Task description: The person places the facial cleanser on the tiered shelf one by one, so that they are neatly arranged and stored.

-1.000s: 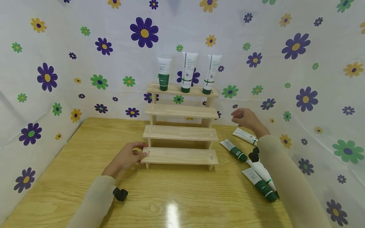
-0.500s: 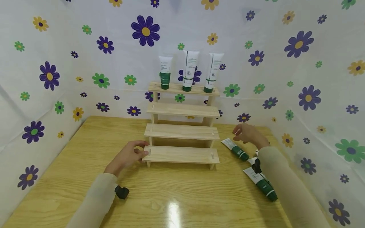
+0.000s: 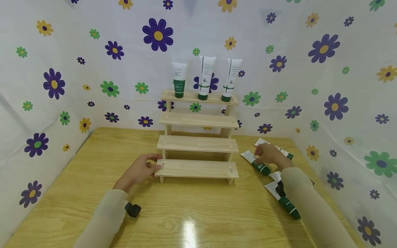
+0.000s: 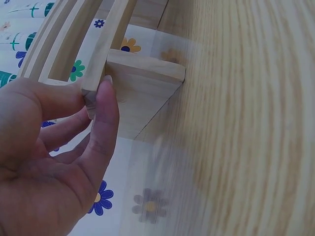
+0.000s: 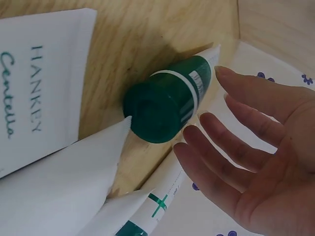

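Observation:
My left hand [image 3: 136, 172] pinches the left end of the bottom shelf on a four-step wooden stand [image 3: 198, 168]. In the left wrist view the thumb and fingers grip the shelf board [image 4: 101, 61] from both faces. Over a green-and-white squeeze tube [image 3: 262, 167] lying on the table hovers my right hand [image 3: 271, 155]. The right wrist view has its fingers spread and loosely bent beside that tube [image 5: 170, 101], apparently not closed round it. Three tubes stand cap-down on the top shelf: a shorter half-green one [image 3: 179, 81] and two taller white ones, the middle tube [image 3: 206, 77] and right tube [image 3: 231, 79].
Behind the right hand lies a white tube [image 3: 286, 154]. Nearer the front, another half-green tube [image 3: 288, 206] lies beside a white tube [image 3: 275, 176], partly hidden by the sleeve. Flower-patterned sheeting [image 3: 124, 69] encloses the wooden table [image 3: 198, 210] at back and sides.
My right hand has come down and towards me, from above the rear white tube to the half-green tube. The left hand keeps its hold on the shelf.

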`<control>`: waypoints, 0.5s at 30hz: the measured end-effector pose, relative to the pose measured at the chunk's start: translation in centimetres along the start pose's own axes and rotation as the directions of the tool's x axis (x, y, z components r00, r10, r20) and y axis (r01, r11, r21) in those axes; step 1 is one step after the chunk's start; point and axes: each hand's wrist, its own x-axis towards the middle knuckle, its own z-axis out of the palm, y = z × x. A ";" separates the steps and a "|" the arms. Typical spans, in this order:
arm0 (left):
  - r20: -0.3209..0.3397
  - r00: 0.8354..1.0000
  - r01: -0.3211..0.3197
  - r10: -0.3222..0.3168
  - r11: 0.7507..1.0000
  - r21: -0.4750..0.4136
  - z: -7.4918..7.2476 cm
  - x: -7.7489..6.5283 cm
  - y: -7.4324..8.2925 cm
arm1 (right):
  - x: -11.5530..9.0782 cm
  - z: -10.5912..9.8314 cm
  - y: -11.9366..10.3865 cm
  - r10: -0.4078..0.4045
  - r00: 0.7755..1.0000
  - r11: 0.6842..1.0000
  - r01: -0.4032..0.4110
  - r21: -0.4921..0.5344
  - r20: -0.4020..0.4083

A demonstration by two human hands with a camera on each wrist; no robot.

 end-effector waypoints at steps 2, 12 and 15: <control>0.003 1.000 -0.006 0.005 1.000 0.009 0.0 0.0 0.1 | -0.1 0.2 0.1 -0.001 1.000 0.999 0.001 -0.036 0.001; 0.007 1.000 -0.005 0.005 1.000 -0.007 0.0 -0.1 0.4 | 0.1 1.2 0.0 -0.018 1.000 0.992 0.016 -0.129 -0.015; 0.012 1.000 -0.016 0.017 1.000 -0.018 0.0 -0.2 0.5 | 0.1 1.2 -0.2 -0.024 1.000 0.989 0.022 -0.143 -0.013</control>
